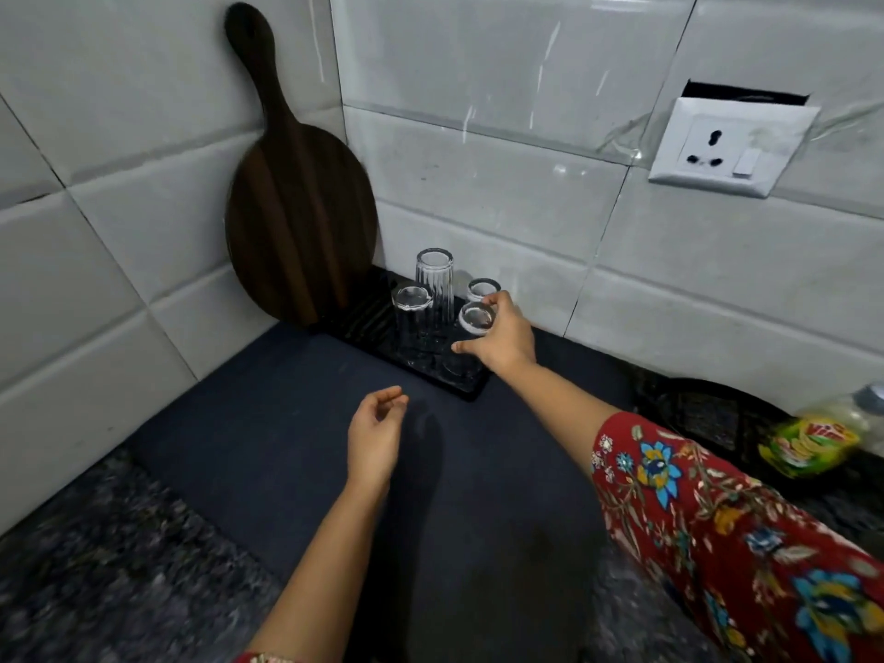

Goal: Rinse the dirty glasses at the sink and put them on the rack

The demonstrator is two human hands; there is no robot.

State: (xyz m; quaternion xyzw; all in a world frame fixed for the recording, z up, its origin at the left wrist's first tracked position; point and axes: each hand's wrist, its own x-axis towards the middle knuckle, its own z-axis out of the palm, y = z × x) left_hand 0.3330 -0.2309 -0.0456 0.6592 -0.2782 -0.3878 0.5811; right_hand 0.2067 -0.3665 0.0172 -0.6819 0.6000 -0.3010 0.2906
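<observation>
1. The front-right glass [475, 319] is gripped by the right hand [504, 339], with the thumb on the near side, the fingers curled round the far side and the base turned upward
2. It is held at the near right corner of the black rack [471, 390]; whether its rim touches the ribs cannot be told
3. Three more are seen inverted on the rack: a tall ribbed glass [434, 279] at the back, a short glass [410, 311] just beside it on the left, and a small glass [482, 288] behind the gripped one
4. The left hand [375, 430] is seen over the dark mat [268, 423], apart from the rack, fingers loosely curled, nothing held
5. A wooden board [299, 208] is leaned in the tiled corner behind the rack, a wall socket [732, 145] is seen to the right, and a green-labelled bottle [813, 440] is caught at the right edge
</observation>
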